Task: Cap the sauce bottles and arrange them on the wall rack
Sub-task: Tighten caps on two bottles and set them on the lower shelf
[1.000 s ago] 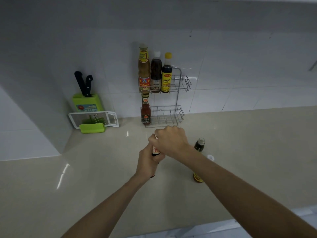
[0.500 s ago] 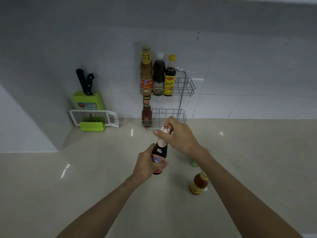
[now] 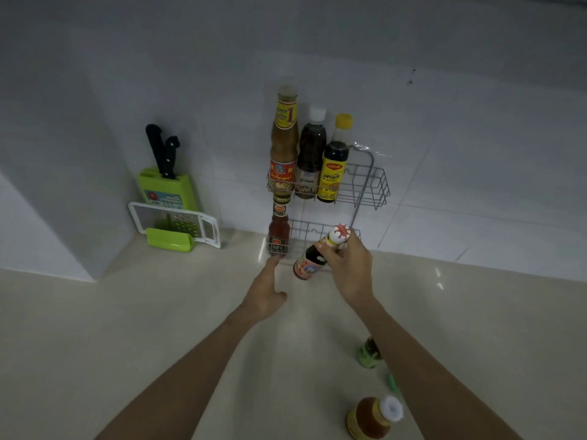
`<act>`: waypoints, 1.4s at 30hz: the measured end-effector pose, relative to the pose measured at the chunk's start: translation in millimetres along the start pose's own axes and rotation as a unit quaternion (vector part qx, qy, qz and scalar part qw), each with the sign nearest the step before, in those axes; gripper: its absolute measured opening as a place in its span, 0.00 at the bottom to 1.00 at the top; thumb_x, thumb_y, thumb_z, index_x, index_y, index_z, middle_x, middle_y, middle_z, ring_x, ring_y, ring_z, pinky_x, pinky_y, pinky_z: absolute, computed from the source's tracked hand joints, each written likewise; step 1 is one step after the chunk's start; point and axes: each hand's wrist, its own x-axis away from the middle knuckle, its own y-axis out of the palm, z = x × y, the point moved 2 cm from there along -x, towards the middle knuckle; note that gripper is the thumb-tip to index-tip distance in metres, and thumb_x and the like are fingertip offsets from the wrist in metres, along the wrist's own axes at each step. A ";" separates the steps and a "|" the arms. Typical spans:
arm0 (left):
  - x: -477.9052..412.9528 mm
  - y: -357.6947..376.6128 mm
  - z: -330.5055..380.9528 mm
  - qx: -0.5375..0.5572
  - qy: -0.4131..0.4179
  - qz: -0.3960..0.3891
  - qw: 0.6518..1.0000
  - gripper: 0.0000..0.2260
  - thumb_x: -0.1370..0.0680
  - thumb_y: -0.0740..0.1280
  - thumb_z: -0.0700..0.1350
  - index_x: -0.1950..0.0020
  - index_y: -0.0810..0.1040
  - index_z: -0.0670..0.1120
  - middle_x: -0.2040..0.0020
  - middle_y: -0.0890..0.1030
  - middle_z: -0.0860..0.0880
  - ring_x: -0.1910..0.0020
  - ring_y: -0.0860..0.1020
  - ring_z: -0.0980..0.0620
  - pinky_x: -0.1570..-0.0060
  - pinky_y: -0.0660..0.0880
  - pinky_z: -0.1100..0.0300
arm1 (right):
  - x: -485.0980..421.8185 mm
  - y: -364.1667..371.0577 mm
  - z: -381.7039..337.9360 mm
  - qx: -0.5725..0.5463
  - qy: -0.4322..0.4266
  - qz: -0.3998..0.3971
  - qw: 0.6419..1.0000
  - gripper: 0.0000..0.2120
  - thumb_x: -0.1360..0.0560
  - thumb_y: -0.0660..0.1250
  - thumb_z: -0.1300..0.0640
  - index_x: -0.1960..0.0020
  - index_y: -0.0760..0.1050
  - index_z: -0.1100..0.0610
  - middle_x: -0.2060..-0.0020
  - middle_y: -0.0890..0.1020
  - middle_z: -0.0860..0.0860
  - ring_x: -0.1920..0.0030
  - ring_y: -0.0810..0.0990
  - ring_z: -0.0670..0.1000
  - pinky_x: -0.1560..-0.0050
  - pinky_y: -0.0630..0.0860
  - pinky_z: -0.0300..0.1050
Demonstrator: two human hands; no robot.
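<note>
My right hand (image 3: 351, 269) grips the neck of a dark sauce bottle (image 3: 307, 264) with a red-and-white cap, tilted, just in front of the lower shelf of the wire wall rack (image 3: 368, 188). My left hand (image 3: 266, 289) is open and empty, fingers stretched toward the rack's lower left corner. Three capped bottles (image 3: 309, 157) stand on the upper shelf. A red chilli sauce bottle (image 3: 279, 231) stands at the left of the lower shelf. On the counter near me stand an orange sauce bottle (image 3: 370, 419) and a bottle with a green label (image 3: 368, 352), partly hidden by my right arm.
A green knife block (image 3: 166, 185) with two black-handled knives and a white-and-green grater (image 3: 176, 225) stand at the back left against the tiled wall. A small green cap (image 3: 392, 382) lies by my right forearm. The beige counter (image 3: 127, 328) runs left into a wall corner.
My left hand let go of the dark bottle and now reaches forward, open. My right hand carried the bottle by its neck up to the rack's lower shelf. The view tilted down.
</note>
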 end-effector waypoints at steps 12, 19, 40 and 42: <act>-90.2 -11.5 -32.1 -0.082 -0.013 -0.058 0.995 0.43 0.26 0.61 0.32 0.25 0.32 0.47 0.23 0.34 0.48 0.24 0.35 0.50 0.25 0.37 0.46 | -58.5 76.2 44.1 -0.013 -0.033 0.022 0.999 0.13 0.26 0.70 0.54 0.44 0.73 0.56 0.53 0.79 0.50 0.53 0.78 0.46 0.55 0.74 0.36; -112.2 -26.4 -27.3 0.030 -0.005 -0.027 0.999 0.41 0.24 0.63 0.36 0.24 0.35 0.48 0.22 0.44 0.46 0.22 0.44 0.48 0.24 0.50 0.48 | -97.0 101.0 42.4 0.094 -0.011 0.009 0.995 0.15 0.26 0.69 0.50 0.45 0.71 0.57 0.51 0.81 0.52 0.51 0.79 0.54 0.53 0.77 0.51; -106.4 -33.1 -30.4 0.060 0.000 -0.046 0.997 0.40 0.26 0.60 0.29 0.22 0.43 0.51 0.28 0.65 0.49 0.32 0.67 0.52 0.39 0.65 0.65 | -99.1 125.0 45.4 0.140 0.066 -0.093 0.984 0.20 0.25 0.68 0.56 0.38 0.65 0.62 0.43 0.78 0.60 0.44 0.77 0.62 0.48 0.76 0.56; -99.4 -37.4 -28.6 0.057 0.002 -0.045 0.997 0.39 0.27 0.59 0.28 0.22 0.45 0.51 0.29 0.67 0.48 0.35 0.67 0.55 0.45 0.64 0.72 | -91.9 123.3 45.7 0.147 0.077 -0.092 0.982 0.22 0.24 0.66 0.59 0.34 0.62 0.63 0.40 0.76 0.63 0.41 0.75 0.64 0.46 0.75 0.57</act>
